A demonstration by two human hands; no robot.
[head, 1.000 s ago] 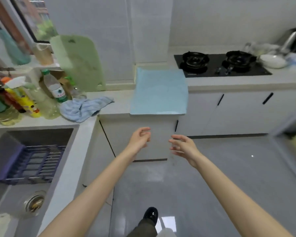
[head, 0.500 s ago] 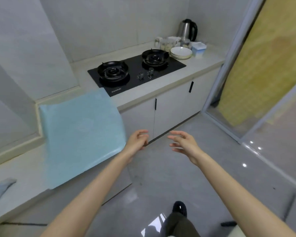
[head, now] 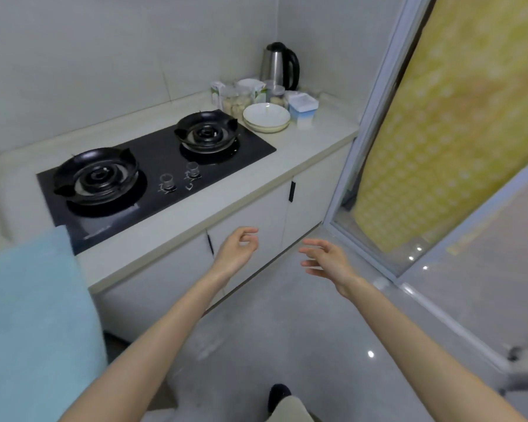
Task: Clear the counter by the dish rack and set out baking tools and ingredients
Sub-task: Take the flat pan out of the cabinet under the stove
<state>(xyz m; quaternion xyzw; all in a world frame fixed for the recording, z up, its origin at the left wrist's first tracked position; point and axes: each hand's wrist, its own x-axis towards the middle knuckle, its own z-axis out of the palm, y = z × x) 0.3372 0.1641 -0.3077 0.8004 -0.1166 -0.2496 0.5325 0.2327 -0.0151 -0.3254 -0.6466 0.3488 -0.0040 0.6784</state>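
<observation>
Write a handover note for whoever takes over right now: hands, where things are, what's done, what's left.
Left hand: loosely curled, empty. Right hand: open, empty.
Plates, jars, a tub and the kettle sit on the counter right of the stove. A blue mat lies left of it.
Done: cannot tell; the dish rack is out of view.
Left: probably fetch the plates and jars, since nothing is in hand.

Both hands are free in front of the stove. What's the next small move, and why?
Probably step toward the white bowls and reach for them: the left hand and right hand hold nothing, over the floor, short of the counter where bowls and jars sit beside the kettle.
</observation>
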